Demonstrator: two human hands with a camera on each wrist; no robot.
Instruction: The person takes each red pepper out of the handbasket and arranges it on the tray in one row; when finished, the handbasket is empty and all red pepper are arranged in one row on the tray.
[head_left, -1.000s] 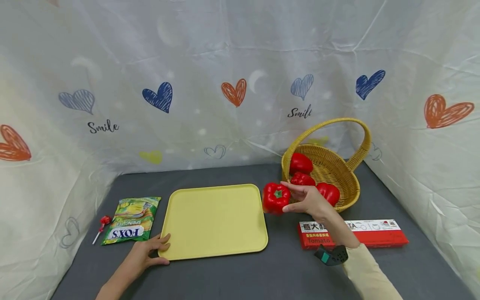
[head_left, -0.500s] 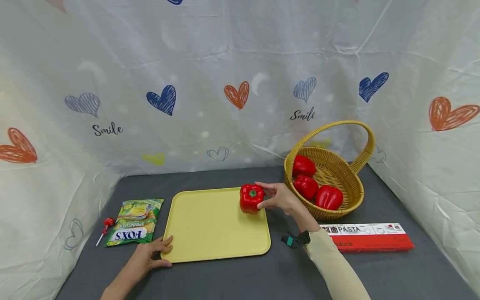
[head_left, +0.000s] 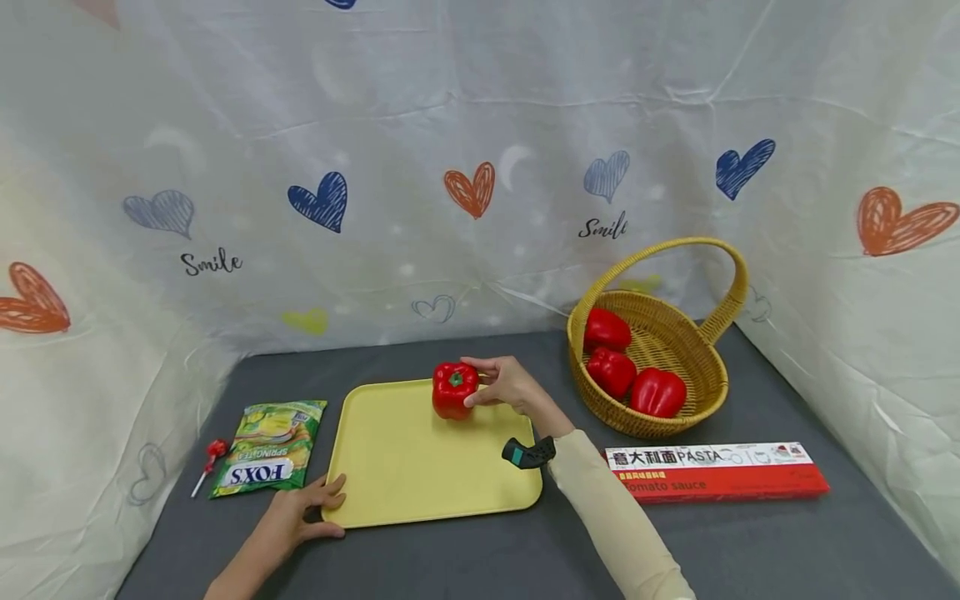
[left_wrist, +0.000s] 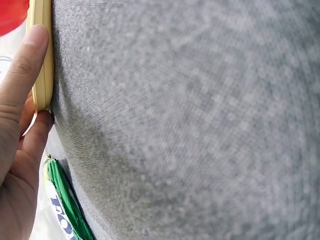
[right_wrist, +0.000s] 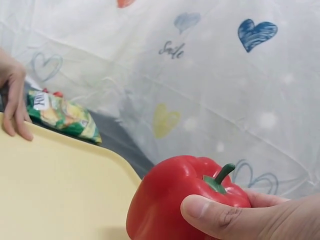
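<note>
The right hand pinches a red bell pepper between thumb and fingers, over the far part of the yellow tray; whether its base touches the tray, one cannot tell. The left hand grips the tray's near left corner. The step in hand seems to be the placing of this pepper. The next move probably calls for a gentle lowering, stem upward, then loosening the right fingers, while the left hand steadies the corner.
</note>
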